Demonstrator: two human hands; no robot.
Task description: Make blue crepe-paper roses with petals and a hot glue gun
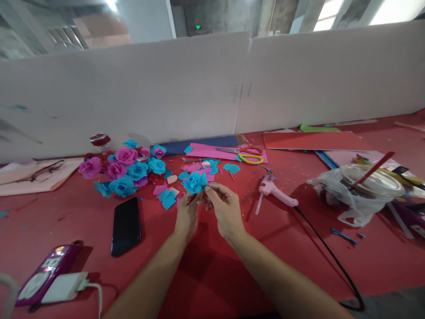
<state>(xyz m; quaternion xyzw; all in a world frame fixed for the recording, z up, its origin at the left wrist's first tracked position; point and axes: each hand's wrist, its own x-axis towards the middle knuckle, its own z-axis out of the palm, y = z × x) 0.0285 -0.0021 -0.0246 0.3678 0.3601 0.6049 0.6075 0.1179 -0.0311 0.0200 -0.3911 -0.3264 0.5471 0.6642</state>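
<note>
A blue paper flower [193, 182] is held up over the red table, between my two hands. Below its head, my left hand [187, 212] is closed around its base. The fingers of my right hand [226, 206] pinch a petal at the flower's right side. Loose blue petals [168, 198] and pink paper scraps lie around and behind the flower. Farther back, scissors [249, 155] with red and yellow handles rest on a pink paper strip [202, 150]. A pink glue gun [275, 192] lies to the right of my right hand.
Pink and blue paper flowers [122, 170] are bunched at the left, behind a black phone [126, 227]. A purple power strip [49, 270] with a white plug sits front left. A lidded cup [372, 181] in a plastic bag stands right. The glue gun's cord [327, 250] runs front right.
</note>
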